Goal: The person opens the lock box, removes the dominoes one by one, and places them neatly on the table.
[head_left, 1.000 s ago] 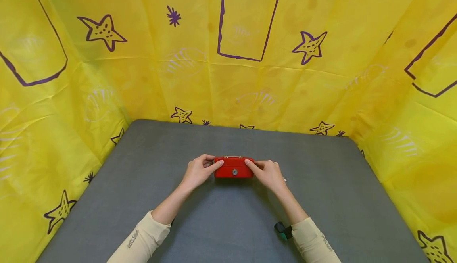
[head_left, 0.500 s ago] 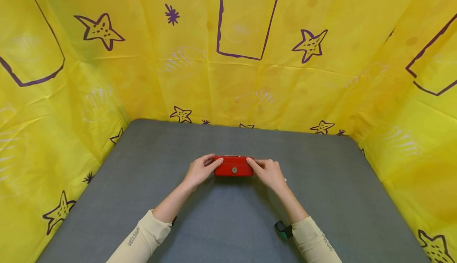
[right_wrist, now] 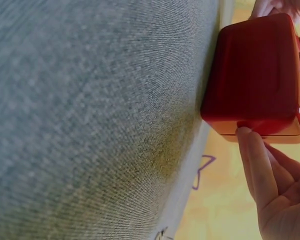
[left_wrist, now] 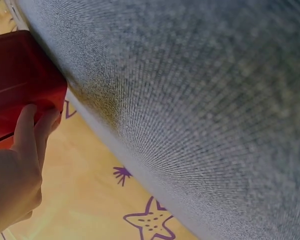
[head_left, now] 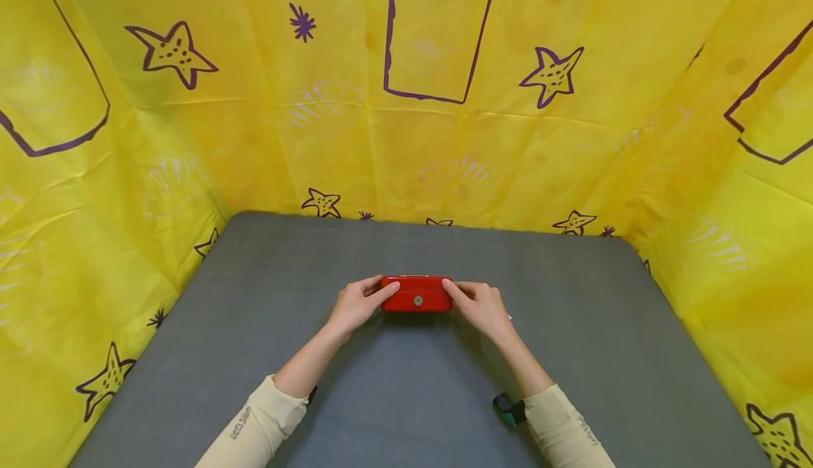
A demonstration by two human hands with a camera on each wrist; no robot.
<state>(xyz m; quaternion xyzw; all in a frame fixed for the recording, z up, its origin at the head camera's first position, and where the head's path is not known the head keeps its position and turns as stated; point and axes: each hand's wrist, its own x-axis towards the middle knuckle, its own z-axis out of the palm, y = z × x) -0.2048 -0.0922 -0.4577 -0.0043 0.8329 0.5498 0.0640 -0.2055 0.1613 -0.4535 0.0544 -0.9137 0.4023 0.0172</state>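
A red cash box (head_left: 417, 294) with a round keyed lock on its front is held between both hands above the grey table. At its left end my left hand (head_left: 356, 306) grips it, thumb on the front and fingers behind. My right hand (head_left: 480, 307) grips the opposite end the same way, its thumb near the top corner. In the left wrist view the left fingers (left_wrist: 26, 127) press on the box's end wall. From the right wrist, the fingertips (right_wrist: 245, 134) of the right hand touch the box's near end. A thin strip of the handle shows along the top.
The grey cloth-covered table (head_left: 406, 397) spreads around the arms. Yellow patterned curtains (head_left: 343, 150) stand along its back and both sides. A dark band (head_left: 510, 409) sits by the right sleeve, and a small white bit shows beside the right wrist.
The box has risen slightly in the head view and its top has tipped, so less of the handle shows. Both hands have kept their hold; the head view has shifted slightly.
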